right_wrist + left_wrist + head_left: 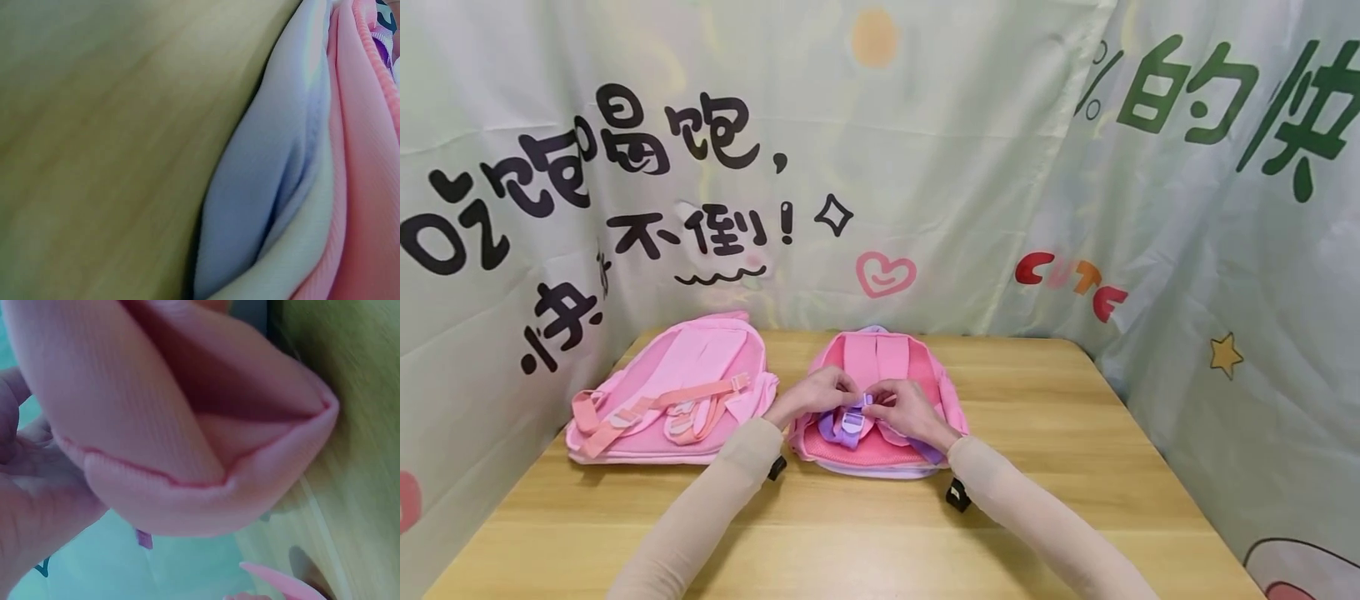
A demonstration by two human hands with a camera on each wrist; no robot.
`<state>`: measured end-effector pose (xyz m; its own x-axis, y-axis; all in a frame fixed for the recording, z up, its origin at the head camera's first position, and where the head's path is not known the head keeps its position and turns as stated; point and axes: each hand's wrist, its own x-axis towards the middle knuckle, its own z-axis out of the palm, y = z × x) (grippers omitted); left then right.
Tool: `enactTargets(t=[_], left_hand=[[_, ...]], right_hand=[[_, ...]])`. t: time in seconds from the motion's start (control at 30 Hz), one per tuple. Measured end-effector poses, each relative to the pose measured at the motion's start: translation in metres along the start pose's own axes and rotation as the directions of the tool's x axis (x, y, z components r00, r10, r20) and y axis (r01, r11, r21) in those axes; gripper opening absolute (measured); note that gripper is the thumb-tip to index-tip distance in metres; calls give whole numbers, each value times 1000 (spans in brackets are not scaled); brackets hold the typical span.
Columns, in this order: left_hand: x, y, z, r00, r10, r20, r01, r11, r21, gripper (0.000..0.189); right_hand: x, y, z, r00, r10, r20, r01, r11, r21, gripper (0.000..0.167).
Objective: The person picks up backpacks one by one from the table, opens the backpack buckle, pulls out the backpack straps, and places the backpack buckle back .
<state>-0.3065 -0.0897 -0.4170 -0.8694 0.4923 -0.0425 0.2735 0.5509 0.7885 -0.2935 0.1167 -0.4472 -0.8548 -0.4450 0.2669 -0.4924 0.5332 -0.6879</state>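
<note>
A pink backpack (951,396) with lavender trim lies in the middle of the table, its strap side facing up. Over its back panel, my left hand (823,392) and right hand (910,410) meet, fingertips pinching a small light purple buckle (868,399) between them. Just below hangs a white strap adjuster (852,421) on a purple webbing strap (827,429). In the left wrist view, a pink fabric fold (181,506) of the bag covers part of the left hand. The right wrist view holds the bag's lavender side (256,187); the right hand's fingers are hidden there.
To the left lies a second pink backpack (745,333), with orange-pink straps (700,390) and buckles across it. Both bags rest on a wooden table (1037,500). Printed fabric curtains (955,192) stand behind and at both sides.
</note>
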Motion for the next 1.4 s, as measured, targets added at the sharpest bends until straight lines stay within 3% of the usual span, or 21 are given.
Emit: enactTargets(t=[0.27, 0.6, 0.8, 1.03, 1.4], left_hand=[[0, -3, 0, 1000, 17, -1, -17, 999, 44, 11], [0, -7, 3, 1000, -20, -23, 19, 999, -41, 12], [0, -6, 3, 1000, -9, 1, 9, 998, -60, 13], [-1, -7, -2, 999, 18, 37, -18, 1000, -12, 16], [0, -2, 0, 1000, 9, -17, -8, 1000, 21, 14]], right_hand=[[-5, 2, 1, 1000, 17, 0, -17, 1000, -1, 19], [-1, -1, 2, 1000, -6, 4, 6, 1000, -5, 19], [-1, -1, 2, 1000, 5, -2, -5, 1000, -20, 17], [-2, -1, 2, 1000, 8, 0, -8, 1000, -5, 17], [-1, 0, 1, 1000, 9, -1, -9, 1000, -10, 19]])
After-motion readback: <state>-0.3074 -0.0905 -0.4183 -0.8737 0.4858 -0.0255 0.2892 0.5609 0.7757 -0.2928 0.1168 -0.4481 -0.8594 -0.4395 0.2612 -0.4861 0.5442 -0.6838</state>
